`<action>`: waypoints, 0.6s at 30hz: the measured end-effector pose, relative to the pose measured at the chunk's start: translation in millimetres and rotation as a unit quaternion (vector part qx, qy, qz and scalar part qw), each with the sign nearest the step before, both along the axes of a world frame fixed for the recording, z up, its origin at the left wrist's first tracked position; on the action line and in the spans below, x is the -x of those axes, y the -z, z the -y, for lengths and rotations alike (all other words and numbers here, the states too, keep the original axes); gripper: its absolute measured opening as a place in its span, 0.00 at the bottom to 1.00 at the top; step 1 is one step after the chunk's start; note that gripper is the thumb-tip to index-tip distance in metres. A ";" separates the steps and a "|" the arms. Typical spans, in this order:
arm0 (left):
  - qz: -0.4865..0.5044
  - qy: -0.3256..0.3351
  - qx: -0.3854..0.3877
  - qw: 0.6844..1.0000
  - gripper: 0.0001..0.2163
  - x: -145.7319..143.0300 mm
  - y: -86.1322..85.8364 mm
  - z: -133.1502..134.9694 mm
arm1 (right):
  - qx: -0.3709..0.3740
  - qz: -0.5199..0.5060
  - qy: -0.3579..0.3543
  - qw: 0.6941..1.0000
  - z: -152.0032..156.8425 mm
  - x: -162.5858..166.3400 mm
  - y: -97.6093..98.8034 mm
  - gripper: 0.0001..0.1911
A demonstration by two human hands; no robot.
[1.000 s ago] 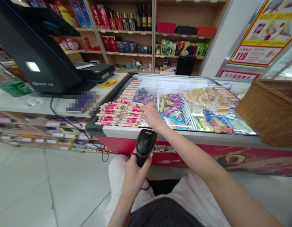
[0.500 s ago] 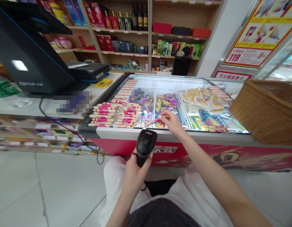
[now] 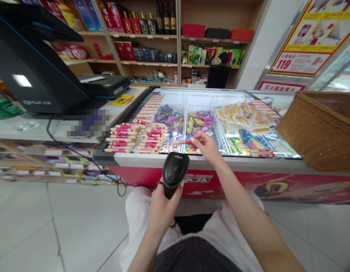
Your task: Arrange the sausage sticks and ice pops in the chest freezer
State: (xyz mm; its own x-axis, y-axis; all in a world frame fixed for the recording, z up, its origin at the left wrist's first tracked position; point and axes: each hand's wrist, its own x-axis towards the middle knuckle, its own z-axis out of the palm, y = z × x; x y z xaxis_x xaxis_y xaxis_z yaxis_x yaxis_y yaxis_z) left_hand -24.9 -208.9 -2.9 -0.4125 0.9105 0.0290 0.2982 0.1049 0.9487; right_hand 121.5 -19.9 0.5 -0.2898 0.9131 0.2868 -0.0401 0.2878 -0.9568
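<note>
My left hand (image 3: 162,206) is wrapped round the grip of a black handheld barcode scanner (image 3: 176,168), held in front of the freezer's front edge. Between the thumb and fingers of my right hand (image 3: 208,148) is one end of a thin wrapped sausage (image 3: 182,142) with a pink label. It lies nearly level above the glass, just beyond the scanner's head, and points left. To its left, similar wrapped sausages (image 3: 152,139) are stacked in two rows on the freezer top (image 3: 141,159).
A wicker basket (image 3: 319,132) sits at the right end of the freezer. Bagged pale-yellow snacks (image 3: 245,115) lie on the glass. On the left counter stands a black checkout terminal (image 3: 36,83); a cable (image 3: 87,156) hangs below it. Stocked shelves (image 3: 146,36) line the back.
The sausage in my right hand has turned from a slant to nearly level. My left hand and the scanner have hardly moved.
</note>
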 end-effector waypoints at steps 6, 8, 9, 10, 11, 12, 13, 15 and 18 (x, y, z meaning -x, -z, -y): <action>0.004 -0.002 0.010 1.000 0.20 -0.1 -1.5 0.7 | -0.001 -0.008 0.000 1.000 -1.1 0.3 1.8 0.18; 0.003 -0.004 0.008 1.000 0.20 0.2 -1.1 1.5 | 0.002 -0.016 -0.004 1.000 -1.4 1.9 2.1 0.18; 0.001 -0.005 0.006 1.000 0.20 0.4 -0.8 1.9 | 0.005 -0.020 -0.008 1.000 -1.6 2.5 2.1 0.18; -0.001 -0.005 0.004 1.000 0.20 0.7 -0.6 2.3 | 0.008 -0.024 -0.011 1.000 -1.7 2.4 1.9 0.18; -0.004 -0.004 0.003 1.000 0.20 1.2 -0.4 2.8 | 0.007 -0.023 -0.012 1.000 -1.5 1.2 1.2 0.19; -0.009 -0.004 0.002 1.000 0.19 1.8 -0.2 3.1 | 0.000 -0.014 -0.008 1.000 -1.0 -1.8 0.1 0.19; -0.013 -0.004 0.001 1.000 0.19 2.6 0.0 3.5 | -0.016 0.005 0.002 1.000 -0.1 -6.9 -1.6 0.19; -0.021 -0.004 0.001 1.000 0.19 4.4 0.6 3.8 | -0.072 0.067 0.045 0.994 2.4 -25.1 -6.7 0.15; -0.028 -0.009 0.004 1.000 0.19 6.5 2.8 3.2 | -0.161 0.190 0.122 0.961 5.3 -72.1 -15.9 0.10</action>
